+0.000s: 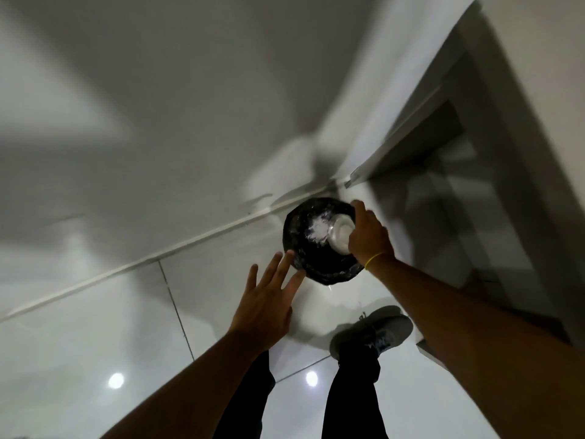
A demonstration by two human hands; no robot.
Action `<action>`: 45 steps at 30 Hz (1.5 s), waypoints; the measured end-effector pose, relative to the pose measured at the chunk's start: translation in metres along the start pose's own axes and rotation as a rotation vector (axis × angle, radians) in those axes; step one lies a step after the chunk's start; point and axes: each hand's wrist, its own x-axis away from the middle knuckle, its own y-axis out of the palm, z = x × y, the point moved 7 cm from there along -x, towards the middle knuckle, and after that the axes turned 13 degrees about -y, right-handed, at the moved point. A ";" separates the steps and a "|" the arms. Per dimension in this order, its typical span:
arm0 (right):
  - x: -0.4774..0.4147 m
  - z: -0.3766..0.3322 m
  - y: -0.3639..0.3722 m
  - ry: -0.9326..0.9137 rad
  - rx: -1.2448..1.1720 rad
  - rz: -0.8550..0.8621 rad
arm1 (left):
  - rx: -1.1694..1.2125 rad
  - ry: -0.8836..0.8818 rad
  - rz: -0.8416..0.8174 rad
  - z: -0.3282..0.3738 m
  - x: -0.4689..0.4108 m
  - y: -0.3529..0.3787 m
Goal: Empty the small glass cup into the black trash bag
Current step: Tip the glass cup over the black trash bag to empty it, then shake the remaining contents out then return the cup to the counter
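Note:
The black trash bag (319,264) lines a round bin on the floor against the wall. My right hand (368,236) grips the small glass cup (341,233), tipped on its side over the bag's mouth. White crumpled matter (316,231) lies inside the bag just in front of the cup's opening. A yellow band circles my right wrist. My left hand (267,304) hovers with fingers spread, its fingertips at the bag's near left rim, holding nothing.
Glossy white floor tiles (95,359) reflect ceiling lights. A white baseboard (158,256) runs along the wall behind the bin. A door frame and open doorway (443,153) stand to the right. My grey shoe (373,332) is planted just below the bin.

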 end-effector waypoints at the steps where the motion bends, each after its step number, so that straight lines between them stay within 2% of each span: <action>1: 0.011 0.002 -0.004 0.088 -0.128 0.037 | -0.011 0.005 -0.002 0.003 0.004 -0.004; 5: 0.065 -0.001 -0.032 0.324 -0.665 0.216 | -0.076 0.074 -0.027 0.028 0.022 -0.035; 10: 0.127 -0.023 -0.075 0.476 -1.152 0.424 | -0.117 0.107 0.053 0.060 0.047 -0.088; 14: 0.170 -0.046 -0.130 0.498 -1.370 0.538 | -0.078 0.091 0.079 0.090 0.059 -0.131; 17: 0.201 -0.049 -0.188 0.465 -1.436 0.653 | -0.040 0.106 0.075 0.128 0.060 -0.167; 22: 0.252 -0.004 -0.288 0.486 -1.340 0.875 | -0.126 0.304 0.107 0.233 0.044 -0.217; 26: 0.286 0.068 -0.342 0.650 -1.095 1.054 | -0.250 0.426 0.147 0.323 0.019 -0.236; 28: 0.297 0.112 -0.360 0.718 -0.962 1.083 | -0.292 0.465 0.133 0.366 0.007 -0.232; 33: 0.301 0.199 -0.389 0.800 -0.738 1.014 | -0.277 0.671 0.114 0.437 -0.013 -0.212; 36: 0.300 0.230 -0.398 0.799 -0.657 0.969 | -0.273 0.725 0.123 0.462 -0.025 -0.205; 40: 0.301 0.259 -0.405 0.749 -0.606 0.919 | -0.263 0.675 0.147 0.504 -0.049 -0.202; 45: 0.295 0.266 -0.405 0.685 -0.490 0.682 | -0.329 0.658 0.188 0.522 -0.068 -0.195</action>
